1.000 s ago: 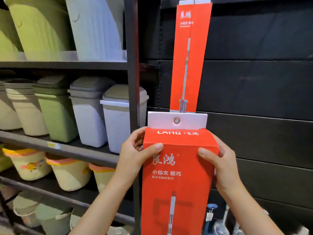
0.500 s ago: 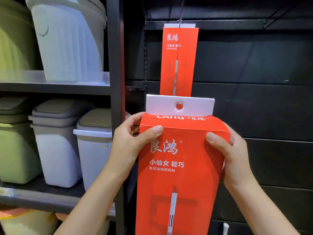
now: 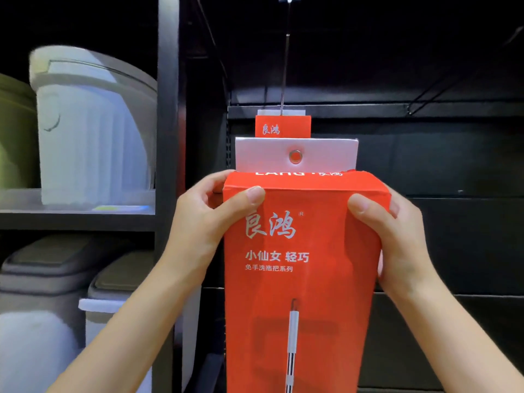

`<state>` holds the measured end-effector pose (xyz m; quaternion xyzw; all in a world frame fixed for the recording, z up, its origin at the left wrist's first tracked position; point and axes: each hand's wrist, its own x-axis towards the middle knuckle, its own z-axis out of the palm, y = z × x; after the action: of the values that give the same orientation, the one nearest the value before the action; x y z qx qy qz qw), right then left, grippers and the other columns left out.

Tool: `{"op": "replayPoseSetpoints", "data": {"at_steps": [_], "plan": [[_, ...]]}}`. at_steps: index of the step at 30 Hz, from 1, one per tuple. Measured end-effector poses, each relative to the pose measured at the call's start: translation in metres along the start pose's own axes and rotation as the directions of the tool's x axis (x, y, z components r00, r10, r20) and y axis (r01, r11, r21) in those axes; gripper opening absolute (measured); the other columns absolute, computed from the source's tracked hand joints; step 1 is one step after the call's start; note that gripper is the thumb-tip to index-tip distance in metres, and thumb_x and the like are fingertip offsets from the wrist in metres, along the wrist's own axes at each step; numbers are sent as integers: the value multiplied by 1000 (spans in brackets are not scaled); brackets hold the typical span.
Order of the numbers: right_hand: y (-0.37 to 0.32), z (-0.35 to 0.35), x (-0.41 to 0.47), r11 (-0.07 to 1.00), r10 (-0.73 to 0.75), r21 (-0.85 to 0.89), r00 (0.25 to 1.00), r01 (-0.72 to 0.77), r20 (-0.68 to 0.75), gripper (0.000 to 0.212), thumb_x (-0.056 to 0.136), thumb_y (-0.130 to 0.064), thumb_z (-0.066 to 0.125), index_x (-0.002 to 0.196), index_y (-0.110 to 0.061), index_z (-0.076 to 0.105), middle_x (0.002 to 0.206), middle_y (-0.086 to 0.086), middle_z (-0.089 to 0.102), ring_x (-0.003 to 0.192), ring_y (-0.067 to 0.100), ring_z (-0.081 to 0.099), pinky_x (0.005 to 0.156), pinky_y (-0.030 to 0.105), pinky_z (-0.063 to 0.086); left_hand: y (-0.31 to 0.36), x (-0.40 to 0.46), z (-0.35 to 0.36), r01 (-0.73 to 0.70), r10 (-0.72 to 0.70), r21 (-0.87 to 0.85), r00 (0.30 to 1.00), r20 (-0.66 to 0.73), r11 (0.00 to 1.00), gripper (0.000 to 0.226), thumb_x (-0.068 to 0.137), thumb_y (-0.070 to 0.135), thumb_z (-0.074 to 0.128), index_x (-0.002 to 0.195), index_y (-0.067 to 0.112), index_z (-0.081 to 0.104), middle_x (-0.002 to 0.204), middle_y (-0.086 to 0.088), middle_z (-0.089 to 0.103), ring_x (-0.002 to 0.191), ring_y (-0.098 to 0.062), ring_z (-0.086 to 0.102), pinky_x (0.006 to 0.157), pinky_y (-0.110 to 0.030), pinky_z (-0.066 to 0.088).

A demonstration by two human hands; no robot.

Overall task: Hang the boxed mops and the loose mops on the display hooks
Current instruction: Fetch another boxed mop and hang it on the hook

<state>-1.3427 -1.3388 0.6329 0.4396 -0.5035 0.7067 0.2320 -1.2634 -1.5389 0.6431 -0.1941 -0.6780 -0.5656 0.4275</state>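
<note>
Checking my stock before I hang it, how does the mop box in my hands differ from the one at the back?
The held box is gripped by the left hand and right hand; the back box already hangs on the hook. The held box shows its whole front and eyelet; the back box shows only its top. The held box sits lower. Both are red with the same white logo and a white top flap.

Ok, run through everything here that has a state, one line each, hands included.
Held mop box: upright, gripped near its top by both hands, not yet on the hook.
White hang tab: standing up, eyelet empty.
Left hand: gripping the box's left edge.
Right hand: gripping the box's right edge.
Display hook: carrying one box.
Hung mop box: hanging behind the held one.
Lidded bins: lids closed.
</note>
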Motion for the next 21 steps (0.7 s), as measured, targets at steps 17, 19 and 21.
{"op": "replayPoseSetpoints", "data": {"at_steps": [17, 19, 21], "plan": [[-30, 1, 120, 978, -207, 0, 977, 207, 53, 31, 64, -44, 71, 87, -24, 74, 87, 5, 75, 82, 24, 72, 72, 41, 56, 42, 117, 7, -222, 219, 32, 973, 65, 975, 38, 70, 43, 67, 99, 20, 68, 91, -3, 76, 83, -19, 74, 69, -28, 58], [-32, 3, 131, 977, -215, 17, 975, 214, 58, 32, 65, -43, 71, 88, -22, 74, 89, 7, 75, 83, 25, 72, 72, 41, 57, 46, 126, 8, -233, 231, 26, 971, 64, 972, 31, 71, 43, 67, 93, 22, 68, 89, -2, 76, 82, -18, 74, 68, -26, 58], [-34, 5, 141, 975, -223, 18, 973, 223, 66, 32, 65, -43, 72, 88, -21, 73, 90, 8, 74, 83, 26, 72, 72, 42, 57, 49, 133, 8, -236, 235, 13, 970, 59, 972, 30, 72, 44, 71, 90, 21, 68, 84, 0, 77, 78, -16, 74, 63, -23, 57]]}}
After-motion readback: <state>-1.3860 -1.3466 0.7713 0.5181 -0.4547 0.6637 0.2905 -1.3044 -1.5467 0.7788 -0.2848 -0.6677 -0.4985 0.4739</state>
